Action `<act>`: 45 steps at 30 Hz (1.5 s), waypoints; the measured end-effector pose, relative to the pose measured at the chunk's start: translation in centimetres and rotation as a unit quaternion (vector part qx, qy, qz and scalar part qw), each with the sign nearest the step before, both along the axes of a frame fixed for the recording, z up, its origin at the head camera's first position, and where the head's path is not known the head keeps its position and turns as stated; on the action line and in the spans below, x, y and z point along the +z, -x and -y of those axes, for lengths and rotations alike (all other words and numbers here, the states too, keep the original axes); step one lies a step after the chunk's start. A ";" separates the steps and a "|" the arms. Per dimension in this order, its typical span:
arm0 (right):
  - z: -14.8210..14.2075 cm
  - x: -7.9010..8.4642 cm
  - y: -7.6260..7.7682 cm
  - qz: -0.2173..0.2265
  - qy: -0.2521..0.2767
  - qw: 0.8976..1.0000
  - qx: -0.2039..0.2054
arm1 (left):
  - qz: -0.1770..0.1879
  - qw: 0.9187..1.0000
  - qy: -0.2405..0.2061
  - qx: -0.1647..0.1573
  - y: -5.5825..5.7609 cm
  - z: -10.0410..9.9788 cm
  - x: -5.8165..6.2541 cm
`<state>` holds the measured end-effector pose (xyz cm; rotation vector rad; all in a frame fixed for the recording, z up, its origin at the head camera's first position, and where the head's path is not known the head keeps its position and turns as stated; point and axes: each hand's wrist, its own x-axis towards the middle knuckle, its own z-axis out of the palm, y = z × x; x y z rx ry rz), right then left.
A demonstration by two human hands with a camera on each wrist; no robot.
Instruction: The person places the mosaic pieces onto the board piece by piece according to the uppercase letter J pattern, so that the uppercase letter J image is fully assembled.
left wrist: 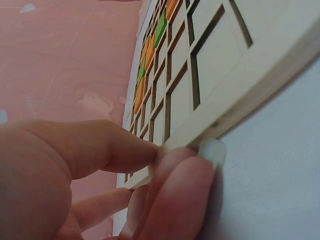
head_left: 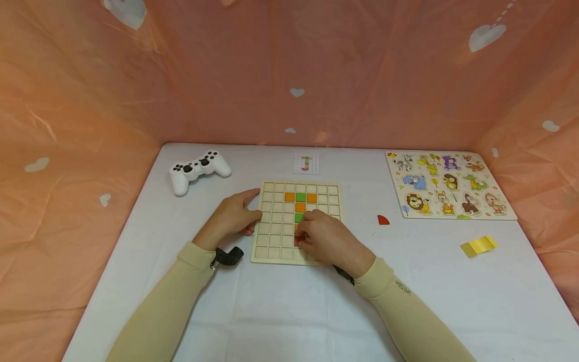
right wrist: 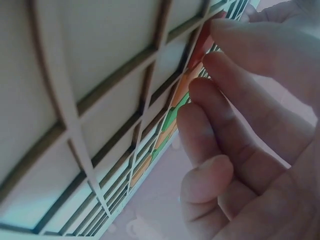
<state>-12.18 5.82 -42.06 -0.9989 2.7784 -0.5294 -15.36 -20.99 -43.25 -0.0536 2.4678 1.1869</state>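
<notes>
A wooden grid board [head_left: 275,239] lies flat on the white table. Orange and green square tiles fill part of it: a short row with a green tile [head_left: 300,197] in its middle, and a column running down from it. At the column's lower end my right hand [head_left: 332,239] pinches a red piece [right wrist: 200,45] between thumb and index finger; the fingers partly hide its shape. My left hand [head_left: 230,216] rests against the board's left edge, fingertips [left wrist: 150,150] touching the rim and the index finger stretched toward the far corner.
A small card [head_left: 306,164] with a coloured J pattern lies behind the board. To the left is a white game controller [head_left: 199,171]. On the right are a red quarter-circle piece [head_left: 383,220], an animal puzzle board [head_left: 434,196] and a folded yellow strip [head_left: 478,246].
</notes>
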 end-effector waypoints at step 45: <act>-17.3 -0.6 -0.7 -0.021 -0.019 0.980 -0.195 | -0.006 1.000 0.001 0.003 -0.1 -0.1 -0.1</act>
